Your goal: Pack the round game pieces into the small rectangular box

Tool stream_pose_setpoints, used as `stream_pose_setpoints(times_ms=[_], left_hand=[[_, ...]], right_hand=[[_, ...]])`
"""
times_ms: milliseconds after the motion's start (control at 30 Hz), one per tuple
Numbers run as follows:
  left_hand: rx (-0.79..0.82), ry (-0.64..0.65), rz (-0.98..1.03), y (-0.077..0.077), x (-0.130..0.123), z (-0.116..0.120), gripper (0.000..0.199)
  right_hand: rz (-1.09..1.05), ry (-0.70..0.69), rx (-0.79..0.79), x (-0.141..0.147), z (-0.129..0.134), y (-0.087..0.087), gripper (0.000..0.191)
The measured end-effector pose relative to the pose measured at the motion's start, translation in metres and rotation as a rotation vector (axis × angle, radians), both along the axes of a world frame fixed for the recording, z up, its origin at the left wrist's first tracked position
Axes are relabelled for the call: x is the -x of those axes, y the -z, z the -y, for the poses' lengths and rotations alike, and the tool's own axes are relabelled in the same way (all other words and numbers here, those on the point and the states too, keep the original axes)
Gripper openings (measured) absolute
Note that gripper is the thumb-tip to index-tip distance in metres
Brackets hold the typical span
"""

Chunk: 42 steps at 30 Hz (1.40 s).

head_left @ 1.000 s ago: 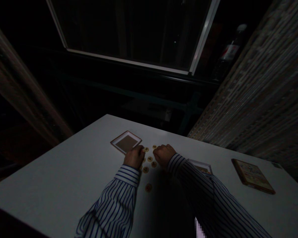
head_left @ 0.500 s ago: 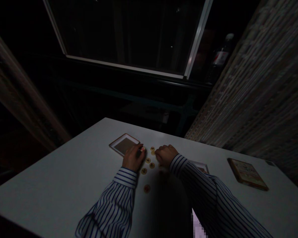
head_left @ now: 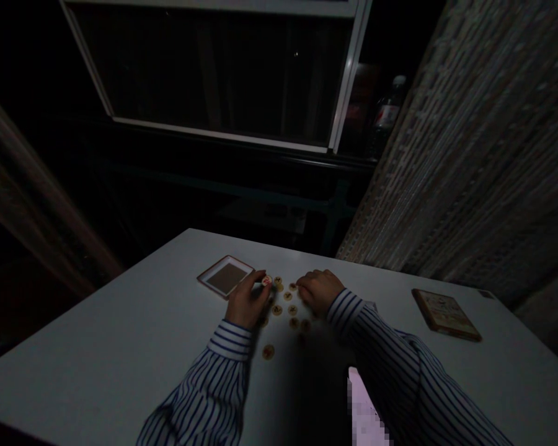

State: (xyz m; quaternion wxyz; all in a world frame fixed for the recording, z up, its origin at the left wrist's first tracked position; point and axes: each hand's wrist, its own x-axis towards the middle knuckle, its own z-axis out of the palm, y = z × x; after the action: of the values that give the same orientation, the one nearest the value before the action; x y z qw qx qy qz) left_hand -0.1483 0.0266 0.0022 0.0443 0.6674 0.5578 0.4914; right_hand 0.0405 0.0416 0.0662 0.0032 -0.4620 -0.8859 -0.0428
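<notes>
Clearly, the person's left hand pinches a red-marked disc near the shallow tray; the right hand curls beside scattered discs, its grip unclear

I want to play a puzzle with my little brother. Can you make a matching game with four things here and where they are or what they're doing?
1. left hand
2. shallow tray
3. bottle
4. flat brown-edged object

A. beyond the table, near the right-hand curtain
B. on the right part of the table
C. holding a red-marked piece
D. on the table, left of the held piece

Pairs: 1-C, 2-D, 3-A, 4-B
</notes>
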Motion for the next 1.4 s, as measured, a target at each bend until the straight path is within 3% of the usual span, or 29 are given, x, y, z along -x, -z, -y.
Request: stream_pose_setpoints(times_ms=[633, 1400], left_hand=[[-0.111, 0.16, -0.115, -0.018, -0.052, 0.016, 0.027], [-0.113, 0.27, -0.211, -0.029, -0.107, 0.01, 0.028]], right_hand=[[-0.253, 0.133, -0.013, -0.064, 0.017, 0.0, 0.03], [-0.578, 0.178, -0.002, -0.113, 0.023, 0.001, 0.023]])
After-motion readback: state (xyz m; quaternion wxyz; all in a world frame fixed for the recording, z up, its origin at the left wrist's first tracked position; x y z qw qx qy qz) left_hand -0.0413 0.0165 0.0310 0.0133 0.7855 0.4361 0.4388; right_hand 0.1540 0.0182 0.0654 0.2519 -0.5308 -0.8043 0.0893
